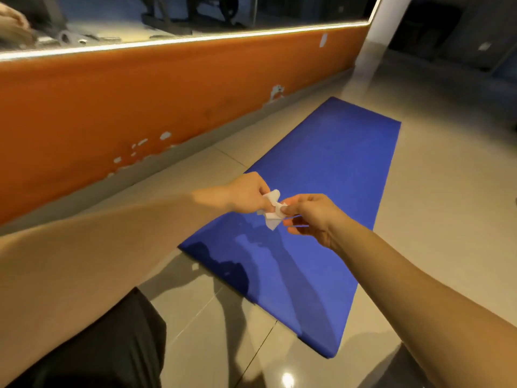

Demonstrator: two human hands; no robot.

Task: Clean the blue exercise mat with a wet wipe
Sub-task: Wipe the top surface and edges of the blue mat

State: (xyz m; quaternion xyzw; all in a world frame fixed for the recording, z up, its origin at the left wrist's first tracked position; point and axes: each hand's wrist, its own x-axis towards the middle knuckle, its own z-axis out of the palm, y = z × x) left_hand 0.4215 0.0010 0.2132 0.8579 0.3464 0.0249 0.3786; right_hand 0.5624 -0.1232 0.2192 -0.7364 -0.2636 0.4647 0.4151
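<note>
Glossy beige floor tiles [436, 197] are reflecting the lights, w/ an orange wall [112, 107] running along the left, its paint chipping near the bottom, and a glass pane [167, 18] sitting above it. Blue mat [330, 163] is lying flat on the tiles, stretching away diagonally next to the wall. Both arms are reaching out over the mat's near half. Left hand [246, 193] & right hand [307, 217] are each pinching the crumpled white wet wipe [272, 210] btwn them; it's hanging in the air above the mat, not touching it.
</note>
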